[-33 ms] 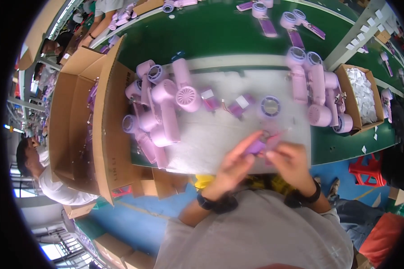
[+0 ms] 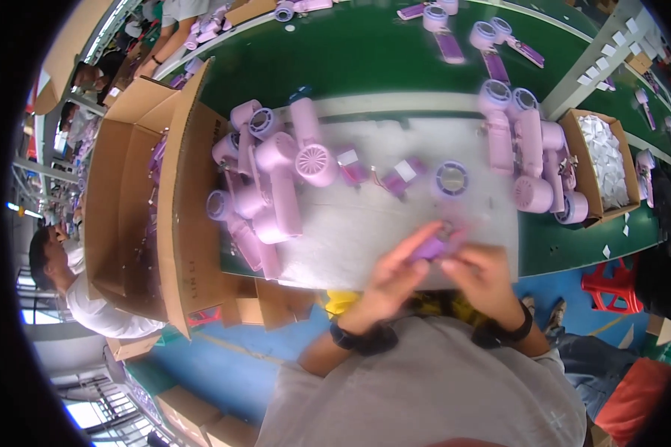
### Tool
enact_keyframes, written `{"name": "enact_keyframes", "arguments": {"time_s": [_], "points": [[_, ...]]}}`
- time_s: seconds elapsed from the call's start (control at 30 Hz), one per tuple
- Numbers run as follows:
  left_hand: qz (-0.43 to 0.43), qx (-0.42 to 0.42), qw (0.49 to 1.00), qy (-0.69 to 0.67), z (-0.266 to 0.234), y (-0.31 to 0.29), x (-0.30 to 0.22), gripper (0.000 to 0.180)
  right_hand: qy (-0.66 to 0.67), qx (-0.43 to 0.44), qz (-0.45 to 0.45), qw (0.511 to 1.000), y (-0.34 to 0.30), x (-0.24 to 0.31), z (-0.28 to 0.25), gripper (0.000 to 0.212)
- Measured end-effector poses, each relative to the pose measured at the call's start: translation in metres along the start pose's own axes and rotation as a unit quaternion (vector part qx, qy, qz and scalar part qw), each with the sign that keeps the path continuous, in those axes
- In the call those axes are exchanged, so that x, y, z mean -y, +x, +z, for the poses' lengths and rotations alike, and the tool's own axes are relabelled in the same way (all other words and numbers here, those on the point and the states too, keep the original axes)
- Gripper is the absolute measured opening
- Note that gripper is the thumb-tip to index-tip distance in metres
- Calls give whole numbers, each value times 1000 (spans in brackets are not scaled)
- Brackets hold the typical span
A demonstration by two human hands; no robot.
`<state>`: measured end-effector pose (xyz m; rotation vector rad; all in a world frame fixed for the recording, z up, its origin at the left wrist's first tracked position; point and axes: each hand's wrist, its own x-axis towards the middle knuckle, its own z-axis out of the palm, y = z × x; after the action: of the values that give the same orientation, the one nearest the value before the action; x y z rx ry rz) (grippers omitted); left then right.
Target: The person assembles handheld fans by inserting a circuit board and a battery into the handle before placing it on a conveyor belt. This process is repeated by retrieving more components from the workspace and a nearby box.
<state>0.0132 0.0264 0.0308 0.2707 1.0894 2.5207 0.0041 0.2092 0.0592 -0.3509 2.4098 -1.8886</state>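
Near the front of the pale work mat, my left hand is closed round a small purple block-shaped part with a metallic bit at its upper end. My right hand pinches at the part's right side; blur hides just what its fingertips hold. Beyond them lies a fan head with a pale violet ring, a blurred pink shape below it. To its left are two purple blocks with white labels, one and another, with thin wires between them. Pink handheld fans are piled on the left.
More pink fans stand at the right, beside a carton of white paper pieces. A tall open cardboard box is at the left. Fans with purple handles lie on the green bench. A red stool stands lower right.
The purple part is turned more upright between my hands, and my fingers have drawn closer about it. The whole view has shifted slightly; the fans on the mat stay put.
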Motion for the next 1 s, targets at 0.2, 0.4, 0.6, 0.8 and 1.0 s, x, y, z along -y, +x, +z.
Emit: {"name": "enact_keyframes", "arguments": {"time_s": [0.2,0.4,0.6,0.8,1.0], "points": [[11,32,982,186,10,1,-4,49,10,47,-59,997,-7,2,-2,17],[21,42,959,279,10,6,-3,46,29,82,-88,992,-6,-2,-7,12],[55,76,933,347,15,11,-6,45,63,92,-98,989,-8,-11,-7,12],[45,71,942,325,16,10,-4,45,33,40,-135,989,-10,-22,-2,14],[70,101,926,358,16,11,-4,47,88,39,-140,986,-5,-20,-3,19]]}}
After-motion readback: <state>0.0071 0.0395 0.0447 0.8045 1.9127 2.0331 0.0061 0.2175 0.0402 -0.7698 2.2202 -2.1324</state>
